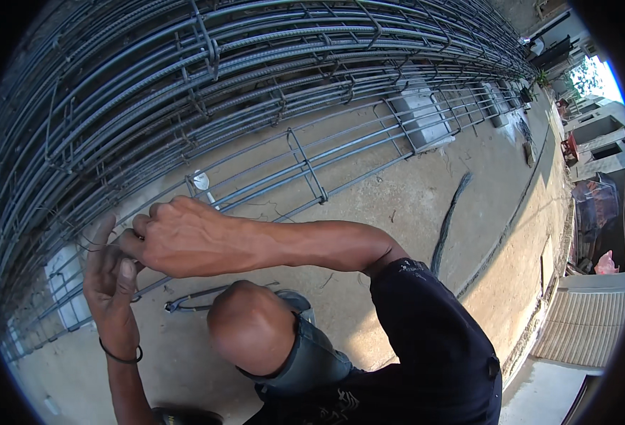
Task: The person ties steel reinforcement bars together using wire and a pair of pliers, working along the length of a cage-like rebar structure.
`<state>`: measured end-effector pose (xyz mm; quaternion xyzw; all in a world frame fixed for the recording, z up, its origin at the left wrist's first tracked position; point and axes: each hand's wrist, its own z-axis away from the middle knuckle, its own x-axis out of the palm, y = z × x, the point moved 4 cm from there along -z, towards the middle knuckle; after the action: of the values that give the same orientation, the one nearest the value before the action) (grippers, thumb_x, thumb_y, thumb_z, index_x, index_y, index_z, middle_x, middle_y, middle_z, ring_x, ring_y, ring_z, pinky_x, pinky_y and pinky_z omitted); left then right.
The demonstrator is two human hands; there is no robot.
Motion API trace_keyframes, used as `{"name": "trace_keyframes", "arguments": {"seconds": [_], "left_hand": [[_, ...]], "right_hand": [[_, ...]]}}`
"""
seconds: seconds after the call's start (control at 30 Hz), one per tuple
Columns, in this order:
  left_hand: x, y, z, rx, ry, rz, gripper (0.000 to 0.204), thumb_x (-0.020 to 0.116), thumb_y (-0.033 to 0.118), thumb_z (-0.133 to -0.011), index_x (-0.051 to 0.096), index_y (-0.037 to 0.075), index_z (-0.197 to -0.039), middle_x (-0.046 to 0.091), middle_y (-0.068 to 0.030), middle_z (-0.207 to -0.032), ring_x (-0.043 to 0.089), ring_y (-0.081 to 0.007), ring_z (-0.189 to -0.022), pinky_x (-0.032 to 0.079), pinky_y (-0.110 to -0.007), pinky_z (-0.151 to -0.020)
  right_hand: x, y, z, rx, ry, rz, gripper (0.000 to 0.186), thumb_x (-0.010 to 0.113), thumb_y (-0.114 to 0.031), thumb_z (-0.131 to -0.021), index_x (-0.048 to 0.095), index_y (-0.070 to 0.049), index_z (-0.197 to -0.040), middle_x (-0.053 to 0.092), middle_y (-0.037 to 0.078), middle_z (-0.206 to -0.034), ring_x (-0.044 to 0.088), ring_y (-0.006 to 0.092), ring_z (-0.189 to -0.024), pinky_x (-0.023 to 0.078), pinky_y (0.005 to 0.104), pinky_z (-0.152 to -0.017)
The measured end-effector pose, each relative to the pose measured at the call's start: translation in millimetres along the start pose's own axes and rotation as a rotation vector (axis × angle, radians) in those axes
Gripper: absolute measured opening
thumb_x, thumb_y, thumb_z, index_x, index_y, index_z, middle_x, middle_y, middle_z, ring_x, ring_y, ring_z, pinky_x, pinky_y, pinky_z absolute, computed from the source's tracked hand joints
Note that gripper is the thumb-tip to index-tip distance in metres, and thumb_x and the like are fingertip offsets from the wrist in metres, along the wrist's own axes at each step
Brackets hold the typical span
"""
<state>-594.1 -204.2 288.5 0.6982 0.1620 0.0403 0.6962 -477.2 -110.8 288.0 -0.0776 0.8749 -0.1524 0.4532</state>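
My right hand [185,237] reaches across to the left with its fingers curled closed; what they hold, if anything, is hidden. Right beside it, my left hand [110,283] is raised, its thumb apart from its stretched, slightly blurred fingers. A thin dark wire [91,247] shows by the left fingertips; I cannot tell whether either hand grips it. Both hands are in front of a long rebar cage [305,164] of steel bars and stirrups. On the floor below lies a pair of long-handled pincers [174,306], partly behind my bare knee [252,326].
More rebar cages [256,57] are stacked beyond. Pale blocks [420,117] and another at the left [68,283] lie under the bars. A dark bundle of wire [452,219] rests on the concrete floor [390,202]. A ribbed panel [580,328] stands at the right.
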Motion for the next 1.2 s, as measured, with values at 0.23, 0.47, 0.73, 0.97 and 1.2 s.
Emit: {"name": "trace_keyframes", "arguments": {"seconds": [0.23, 0.47, 0.73, 0.97, 1.2], "left_hand": [[-87, -12, 36, 0.140, 0.172, 0.498, 0.044, 0.040, 0.032, -0.100, 0.046, -0.002, -0.127, 0.065, -0.0112, -0.091, 0.063, -0.0234, -0.090, 0.047, -0.039, -0.090], [-162, -7, 91, 0.163, 0.402, 0.743, 0.051, 0.040, 0.042, -0.098, 0.048, -0.004, -0.121, 0.035, 0.0044, -0.056, 0.031, -0.0036, -0.047, 0.029, -0.021, -0.043], [-307, -112, 116, -0.090, 0.751, 1.415, 0.030, 0.038, 0.024, -0.101, 0.053, 0.000, -0.112, 0.030, 0.0051, -0.054, 0.022, -0.0063, -0.044, 0.020, -0.021, -0.039], [-382, -196, 138, 0.010, 0.773, 1.864, 0.031, 0.035, 0.028, -0.101, 0.055, 0.004, -0.106, 0.031, 0.0046, -0.051, 0.022, -0.0089, -0.041, 0.021, -0.023, -0.037], [-440, -217, 174, 0.053, 1.019, 1.272, 0.026, 0.049, 0.029, -0.097, 0.057, 0.005, -0.101, 0.033, 0.0058, -0.053, 0.026, -0.0034, -0.042, 0.020, -0.021, -0.035]], "right_hand": [[42, -57, -34, 0.044, -0.309, -0.367, 0.018, 0.060, -0.016, -0.082, 0.065, 0.001, -0.088, 0.064, 0.015, -0.070, 0.063, 0.0282, -0.062, 0.048, 0.0400, -0.058], [102, -139, -85, 0.137, -0.494, -0.586, 0.021, 0.060, -0.020, -0.088, 0.064, 0.000, -0.086, 0.060, 0.014, -0.064, 0.058, 0.0273, -0.056, 0.043, 0.0386, -0.052], [164, -227, -117, -0.013, -0.398, -0.166, 0.011, 0.058, -0.008, -0.083, 0.058, -0.001, -0.092, 0.061, 0.014, -0.070, 0.060, 0.0296, -0.058, 0.047, 0.0403, -0.052], [201, -266, -142, 0.033, -0.640, 0.062, 0.019, 0.055, -0.004, -0.083, 0.058, -0.001, -0.101, 0.062, 0.015, -0.071, 0.062, 0.0315, -0.067, 0.050, 0.0409, -0.059], [211, -245, -196, 1.043, -0.540, -0.621, 0.019, 0.054, -0.012, -0.094, 0.062, 0.002, -0.102, 0.060, 0.005, -0.072, 0.063, 0.0144, -0.068, 0.054, 0.0315, -0.070]]}}
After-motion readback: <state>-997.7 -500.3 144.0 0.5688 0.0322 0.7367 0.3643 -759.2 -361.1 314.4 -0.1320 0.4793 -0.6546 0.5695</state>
